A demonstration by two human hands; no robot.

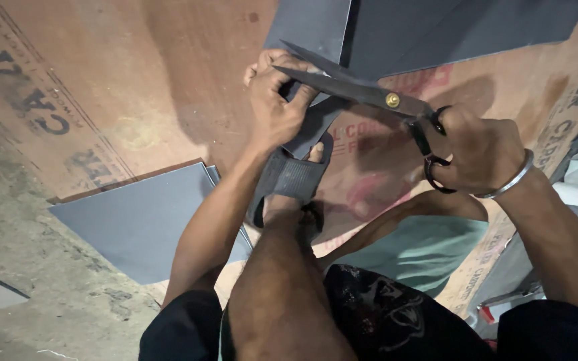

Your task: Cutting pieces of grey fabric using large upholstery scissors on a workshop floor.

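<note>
Plywood floor [168,73]: right hand [479,150] scissors [356,90] cut grey sheet [316,27], left hand [275,100] gripping

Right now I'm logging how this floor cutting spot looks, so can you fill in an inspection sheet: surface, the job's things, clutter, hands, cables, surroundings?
Surface: brown plywood board with printed lettering, lying on rough concrete floor.
Job's things: large dark metal scissors with a brass pivot, blades open across a dark grey sheet strip; the strip runs down under a foot in a black sandal.
Clutter: stack of loose grey flat sheets lower left; more grey sheet material at top.
Hands: left hand grips the strip; right hand, wearing a silver bangle, holds the scissor handles.
Cables: nothing seen.
Surroundings: pale green cloth under the right arm.
</note>
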